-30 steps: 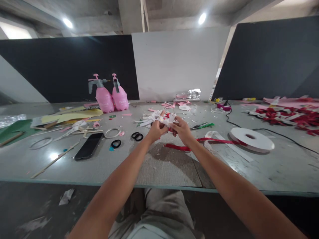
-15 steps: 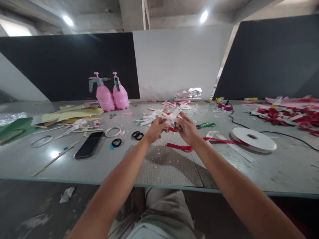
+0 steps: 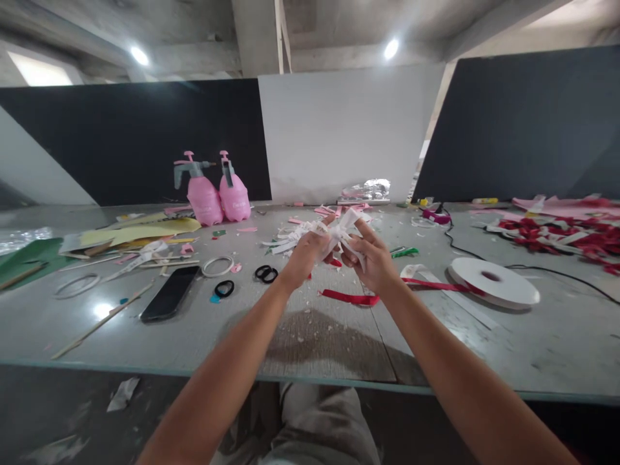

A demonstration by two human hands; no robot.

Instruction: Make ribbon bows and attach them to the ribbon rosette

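A white ribbon bow (image 3: 339, 234) is held up over the table between my two hands. My left hand (image 3: 307, 253) pinches its left side, fingers closed. On the bow's right side, my right hand (image 3: 372, 257) grips with thumb and fingers closed. Some red ribbon shows under the bow, partly hidden by my fingers. A loose red ribbon (image 3: 349, 297) lies on the table below my right hand. From the white ribbon spool (image 3: 494, 283) on the right, a red strip runs toward that hand. Behind my left hand lies a heap of white ribbon scraps (image 3: 285, 237).
Left on the table (image 3: 310, 336) are a phone (image 3: 172, 292), black rings (image 3: 266, 274), a silvery ring (image 3: 217, 266) and thin sticks. Two pink spray bottles (image 3: 204, 199) stand behind. At right lie a red and white ribbon pile (image 3: 557, 236) and a black cord (image 3: 465, 241).
The view has tilted slightly upward. My hands have turned the white ribbon bow, and its loops and knot now show more fully between my fingers.
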